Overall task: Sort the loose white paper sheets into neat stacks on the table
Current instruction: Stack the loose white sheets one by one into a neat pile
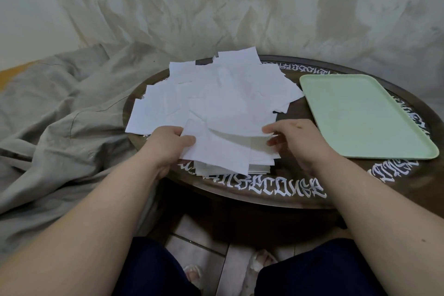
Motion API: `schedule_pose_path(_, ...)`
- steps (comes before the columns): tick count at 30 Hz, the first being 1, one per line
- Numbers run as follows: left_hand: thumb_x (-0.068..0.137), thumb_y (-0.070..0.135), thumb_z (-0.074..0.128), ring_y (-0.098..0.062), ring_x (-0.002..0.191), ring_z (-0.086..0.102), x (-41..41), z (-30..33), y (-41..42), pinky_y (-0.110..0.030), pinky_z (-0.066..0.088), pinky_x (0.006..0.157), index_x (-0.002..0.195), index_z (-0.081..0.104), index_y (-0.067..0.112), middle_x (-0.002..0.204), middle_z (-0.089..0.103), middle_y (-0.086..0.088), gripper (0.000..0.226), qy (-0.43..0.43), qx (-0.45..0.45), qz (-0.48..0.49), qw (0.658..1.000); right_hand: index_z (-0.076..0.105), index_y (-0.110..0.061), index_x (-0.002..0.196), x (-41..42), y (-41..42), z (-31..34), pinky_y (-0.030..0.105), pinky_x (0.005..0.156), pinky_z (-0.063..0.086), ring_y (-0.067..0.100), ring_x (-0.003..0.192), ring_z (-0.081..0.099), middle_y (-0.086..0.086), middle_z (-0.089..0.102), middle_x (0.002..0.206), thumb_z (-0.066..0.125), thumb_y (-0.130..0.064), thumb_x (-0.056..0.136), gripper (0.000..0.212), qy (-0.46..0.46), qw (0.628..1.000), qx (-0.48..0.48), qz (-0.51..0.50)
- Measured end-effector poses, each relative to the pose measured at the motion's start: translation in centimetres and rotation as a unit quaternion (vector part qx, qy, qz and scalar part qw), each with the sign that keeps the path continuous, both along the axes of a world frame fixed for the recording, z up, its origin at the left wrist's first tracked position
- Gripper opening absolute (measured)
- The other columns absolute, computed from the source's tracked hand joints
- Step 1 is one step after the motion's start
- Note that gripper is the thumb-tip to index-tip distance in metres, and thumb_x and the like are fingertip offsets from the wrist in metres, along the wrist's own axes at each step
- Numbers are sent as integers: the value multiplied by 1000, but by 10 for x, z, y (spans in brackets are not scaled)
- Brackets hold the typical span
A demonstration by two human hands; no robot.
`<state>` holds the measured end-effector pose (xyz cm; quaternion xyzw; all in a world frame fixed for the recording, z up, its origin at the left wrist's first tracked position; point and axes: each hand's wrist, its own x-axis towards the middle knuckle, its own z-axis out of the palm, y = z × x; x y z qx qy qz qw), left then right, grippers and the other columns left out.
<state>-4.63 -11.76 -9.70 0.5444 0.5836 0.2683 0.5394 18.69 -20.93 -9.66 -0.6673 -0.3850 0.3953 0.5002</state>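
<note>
Stacking is underway: left hand [171,143] pinches a top sheet [217,151] over the small stack [260,168] at the tabletop's [276,196] six o'clock; right hand [292,138] grips its other edge; next, square it down; loose pile [216,96] waits at twelve.

you're looking at white gothic lettering round the table [276,202] rim; it's too ornate and upside down to read.

green tray [365,115]: right side, flat | grey cloth [60,108]: left, rumpled | tiled floor [216,247]: below
</note>
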Motion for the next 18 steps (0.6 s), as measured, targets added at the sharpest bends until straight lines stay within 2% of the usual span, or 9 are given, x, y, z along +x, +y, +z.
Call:
schedule_pose_path(2,91,2,58,-33,81,68,-2,0,0,-43,56,76,96,67,-3,95,71,-20,12,-24,-8,9,1000,72,-9,78,0,2,0,26,64,51,9,60,63,2,68,76,63,-12,86,13,-48,998,28,-23)
schedule_pose_path(4,93,1,55,-27,76,66,1,1,0,-33,57,66,95,66,-2,95,69,-17,12,-77,-11,10,997,72,-12,82,-5,4,7,15,61,50,1,61,61,-1,68,78,64,-5,85,11,-84,993,72,-39)
schedule_pose_path(6,94,1,52,-20,74,65,8,7,-2,-26,58,58,97,64,0,94,68,-15,13,-142,-14,8,990,70,-13,81,-10,8,19,13,61,50,5,67,61,0,67,77,63,2,85,16,-11,990,128,-61)
schedule_pose_path(8,95,-1,48,-14,65,66,16,10,-3,-21,53,49,98,63,1,90,67,-12,16,-167,-16,0,986,69,-12,78,-11,10,33,19,64,53,9,72,61,0,66,75,62,6,84,20,120,975,167,-79)
schedule_pose_path(10,95,-3,46,-15,63,66,20,8,-3,-22,52,48,96,64,3,88,68,-11,18,-148,-20,-4,989,68,-12,77,-9,12,38,21,62,53,10,72,61,-1,66,72,60,7,84,22,222,955,181,-82)
schedule_pose_path(12,94,0,50,-24,72,65,17,0,-1,-28,53,56,95,65,0,91,68,-14,14,-90,-15,-7,996,67,-10,77,-7,10,35,21,60,53,13,73,60,1,66,75,58,8,85,21,255,952,155,-69)
schedule_pose_path(14,90,7,59,-27,76,58,9,-5,2,-34,44,62,94,63,-4,89,62,-17,12,-38,-5,-15,999,66,-8,79,-5,6,23,22,60,54,15,76,59,4,64,81,58,8,85,19,198,976,86,-36)
schedule_pose_path(16,84,14,66,-25,72,47,3,-5,4,-32,35,59,92,61,8,83,53,-12,12,-2,3,-17,1000,68,-9,80,-5,2,11,21,59,54,15,77,59,4,65,83,62,5,84,16,54,998,5,-9)
schedule_pose_path(18,76,17,69,-24,71,46,0,-5,6,-33,38,63,88,62,9,82,51,-9,16,19,8,-18,1000,69,-11,82,-5,2,7,17,56,53,13,72,59,3,66,84,63,2,83,14,-63,997,-34,-13)
